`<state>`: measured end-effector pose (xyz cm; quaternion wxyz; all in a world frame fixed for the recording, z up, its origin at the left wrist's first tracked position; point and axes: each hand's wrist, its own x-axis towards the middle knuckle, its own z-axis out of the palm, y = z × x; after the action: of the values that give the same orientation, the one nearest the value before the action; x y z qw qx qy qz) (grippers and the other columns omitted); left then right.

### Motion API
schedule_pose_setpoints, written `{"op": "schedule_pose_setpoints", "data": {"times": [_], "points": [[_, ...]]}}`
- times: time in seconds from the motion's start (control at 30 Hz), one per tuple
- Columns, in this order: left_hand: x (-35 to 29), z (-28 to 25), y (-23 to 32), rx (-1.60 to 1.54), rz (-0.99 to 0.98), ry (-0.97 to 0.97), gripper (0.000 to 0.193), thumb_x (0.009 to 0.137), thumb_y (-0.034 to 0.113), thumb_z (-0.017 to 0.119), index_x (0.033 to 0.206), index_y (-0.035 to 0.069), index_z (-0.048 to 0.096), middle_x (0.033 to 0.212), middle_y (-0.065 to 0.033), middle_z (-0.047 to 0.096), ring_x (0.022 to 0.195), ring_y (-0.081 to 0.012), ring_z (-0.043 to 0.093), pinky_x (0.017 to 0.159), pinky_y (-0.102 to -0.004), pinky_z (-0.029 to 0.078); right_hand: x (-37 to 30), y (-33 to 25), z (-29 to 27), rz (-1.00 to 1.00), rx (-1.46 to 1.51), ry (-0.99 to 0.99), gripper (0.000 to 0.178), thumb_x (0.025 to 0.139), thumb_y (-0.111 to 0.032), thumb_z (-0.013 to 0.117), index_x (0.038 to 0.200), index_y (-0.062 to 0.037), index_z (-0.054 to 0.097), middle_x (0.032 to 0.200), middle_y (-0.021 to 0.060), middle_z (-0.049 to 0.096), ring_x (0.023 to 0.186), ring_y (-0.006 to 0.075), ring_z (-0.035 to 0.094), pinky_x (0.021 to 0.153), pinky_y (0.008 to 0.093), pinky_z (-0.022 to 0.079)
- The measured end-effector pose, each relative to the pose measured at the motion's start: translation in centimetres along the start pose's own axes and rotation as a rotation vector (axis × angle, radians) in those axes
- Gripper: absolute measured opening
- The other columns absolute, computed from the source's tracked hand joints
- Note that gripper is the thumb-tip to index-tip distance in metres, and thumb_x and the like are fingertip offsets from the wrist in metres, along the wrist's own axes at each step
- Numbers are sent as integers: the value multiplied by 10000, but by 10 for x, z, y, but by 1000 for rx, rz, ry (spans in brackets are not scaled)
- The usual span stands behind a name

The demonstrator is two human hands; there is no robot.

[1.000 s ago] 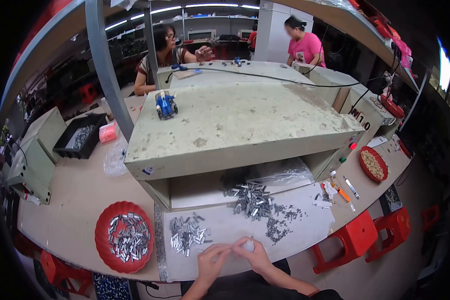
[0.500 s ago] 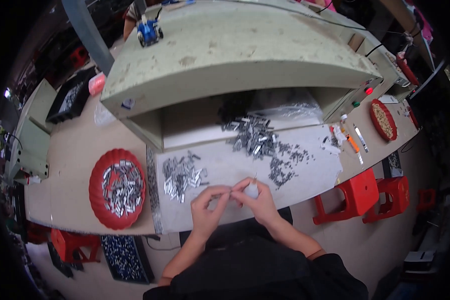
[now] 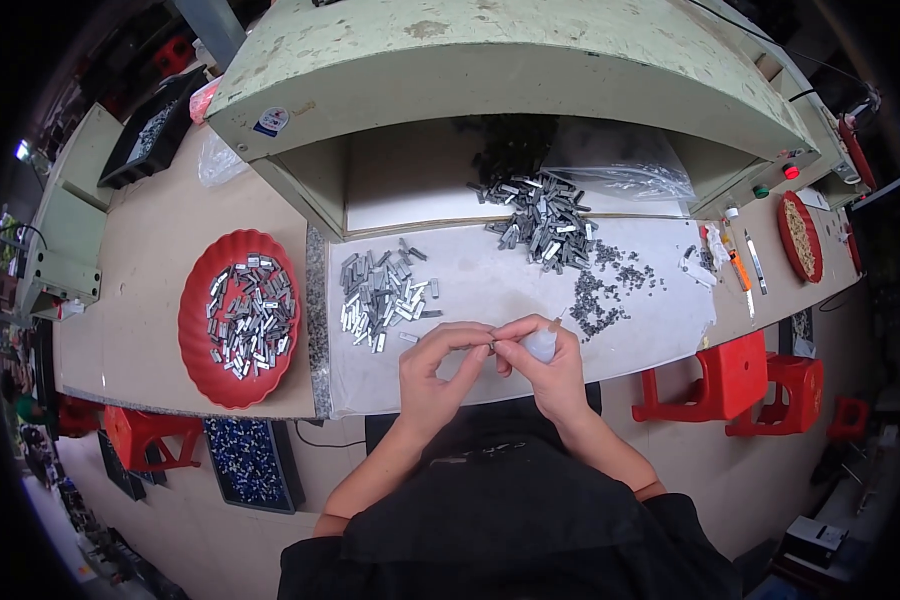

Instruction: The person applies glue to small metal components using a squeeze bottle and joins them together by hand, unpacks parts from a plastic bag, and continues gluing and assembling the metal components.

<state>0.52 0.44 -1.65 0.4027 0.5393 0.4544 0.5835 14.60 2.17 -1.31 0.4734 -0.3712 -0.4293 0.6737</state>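
Note:
My left hand [image 3: 436, 372] and my right hand [image 3: 560, 375] meet fingertip to fingertip over the near edge of the bench. Pinched between them is a small dark metal piece [image 3: 492, 345], mostly covered by the fingers. A translucent squeeze bottle [image 3: 540, 345] with a thin needle tip is tucked in my right hand. Left of the hands lies a pile of small flat silver-grey metal pieces [image 3: 382, 292]. Beyond the hands is a bigger heap of similar pieces [image 3: 542, 225], with tiny dark parts [image 3: 602, 295] scattered to its right.
A red scalloped bowl [image 3: 192, 345] of metal pieces stands at left. A pale green hooded cabinet [image 3: 530, 85] overhangs the work surface, a clear plastic bag [image 3: 620, 165] inside. An orange-handled tool [image 3: 739, 270] and tweezers [image 3: 756, 262] lie at right. Red stools [image 3: 715, 385] stand below.
The view has shifted, so the bench and cabinet appear higher in the picture. Both hands stay together at the fingertips, and the bottle remains in my right hand.

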Motion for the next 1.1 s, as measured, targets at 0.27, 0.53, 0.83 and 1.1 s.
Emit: {"op": "schedule_pose_setpoints", "data": {"times": [0.27, 0.53, 0.83, 1.1], "points": [[0, -4, -1, 2, 121, -7, 131, 699, -36, 606, 821, 11, 617, 855, -107, 620, 779, -188, 604, 682, -255, 468, -5, -3, 10, -57, -42, 22, 72, 785, -4, 578, 854, 15, 590, 756, 61, 600, 633, 84, 550, 568, 206, 457], [-4, -3, 3, 14, 150, 28, 149, 678, -52, 617, 815, 6, 616, 852, -115, 617, 768, -195, 603, 669, -257, 475, -8, -8, 15, -101, -16, 18, 60, 782, 8, 577, 838, 26, 590, 744, 78, 597, 640, 94, 557, 574, 211, 463], [-11, -1, 10, -349, -123, 55, 118, 765, -43, 561, 879, -17, 579, 913, -113, 608, 832, -153, 579, 745, -256, 446, -9, -14, 14, -24, -12, -14, 91, 790, -4, 570, 877, 17, 586, 776, 67, 615, 637, 70, 545, 576, 192, 454], [-11, -4, 9, -312, -161, -7, 116, 789, -31, 544, 900, -29, 577, 940, -127, 607, 847, -157, 576, 755, -262, 450, -8, -11, 11, -62, -51, -5, 94, 785, 3, 573, 878, 14, 586, 776, 67, 614, 657, 70, 550, 581, 191, 456]]}}
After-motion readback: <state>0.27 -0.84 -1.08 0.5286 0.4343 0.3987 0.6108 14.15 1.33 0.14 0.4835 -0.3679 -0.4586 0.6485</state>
